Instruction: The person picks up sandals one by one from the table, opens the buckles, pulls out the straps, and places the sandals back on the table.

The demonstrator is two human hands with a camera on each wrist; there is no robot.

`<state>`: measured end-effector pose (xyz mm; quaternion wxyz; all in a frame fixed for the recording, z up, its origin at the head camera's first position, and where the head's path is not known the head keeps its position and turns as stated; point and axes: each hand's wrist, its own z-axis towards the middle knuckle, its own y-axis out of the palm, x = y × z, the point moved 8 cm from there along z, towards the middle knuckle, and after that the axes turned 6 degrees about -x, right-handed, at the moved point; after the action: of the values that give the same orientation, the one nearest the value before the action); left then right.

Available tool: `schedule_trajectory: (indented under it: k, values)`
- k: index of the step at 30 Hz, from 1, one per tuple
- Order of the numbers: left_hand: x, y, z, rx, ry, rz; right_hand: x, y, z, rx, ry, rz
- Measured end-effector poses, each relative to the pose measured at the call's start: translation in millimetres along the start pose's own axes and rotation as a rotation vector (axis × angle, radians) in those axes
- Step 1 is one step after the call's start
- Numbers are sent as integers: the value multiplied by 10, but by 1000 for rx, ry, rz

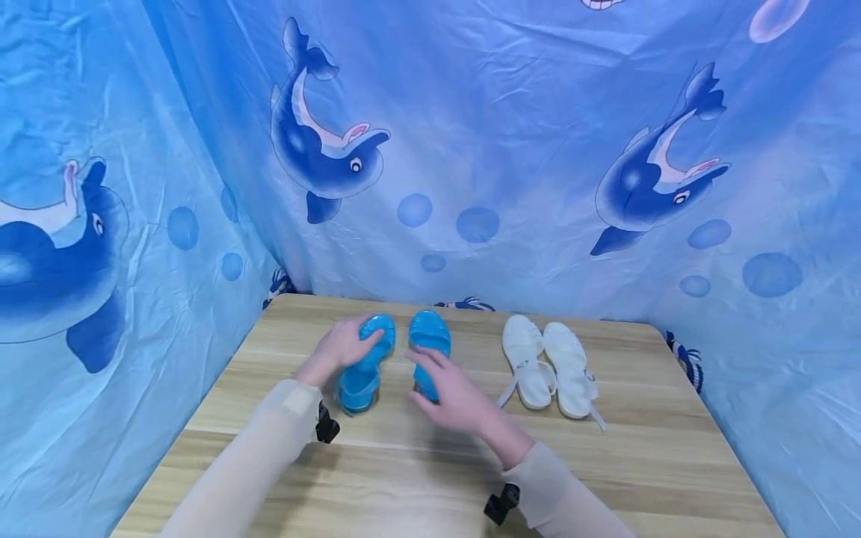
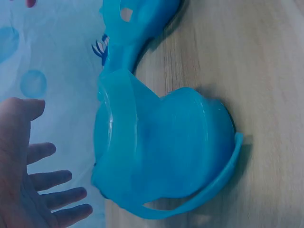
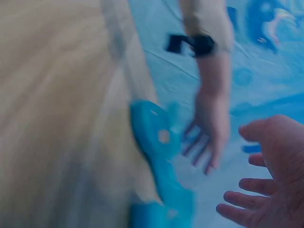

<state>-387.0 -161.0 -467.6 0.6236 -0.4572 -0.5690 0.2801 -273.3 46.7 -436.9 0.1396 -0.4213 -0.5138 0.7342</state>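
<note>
Two blue sandals stand upright near the back of the wooden table. My left hand (image 1: pixel 344 342) hovers over the left blue sandal (image 1: pixel 363 373), its fingers loosely extended. Beside the right blue sandal (image 1: pixel 429 329) is my right hand (image 1: pixel 460 396), thumb and fingers apart, partly covering that shoe in the head view. In the left wrist view, a blue sandal (image 2: pixel 175 142) with a loose strap lies clear of the spread fingers (image 2: pixel 50 180). The right wrist view is blurred; relaxed fingers (image 3: pixel 247 199) there hold nothing, and blue sandal parts (image 3: pixel 154 128) show beside them.
A pair of white sandals, one left (image 1: pixel 523 340) and one right (image 1: pixel 566 359), lies at the right with straps undone. The wooden table (image 1: pixel 377 486) ends at a blue dolphin-print curtain (image 1: pixel 444 134) behind and at both sides.
</note>
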Motion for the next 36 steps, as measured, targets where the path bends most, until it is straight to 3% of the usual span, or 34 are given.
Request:
schedule_trajectory:
  k: [6, 12, 18, 25, 31, 36]
  values:
    - [-105, 107, 94, -50, -50, -31, -130, 402, 252, 23, 15, -54]
    - [-239, 157, 105, -47, -88, -73, -256, 717, 404, -28, 69, -60]
    - [-290, 178, 127, -49, -66, -130, -178, 999, 535, -38, 137, -27]
    - [-337, 142, 138, -54, -73, -15, -156, 1117, 679, -9, 177, -60]
    - [-401, 114, 152, -60, -127, -29, -88, 1085, 727, 79, 167, -47]
    - [-360, 53, 156, -8, -115, -30, -80, 1012, 698, 89, 150, -6]
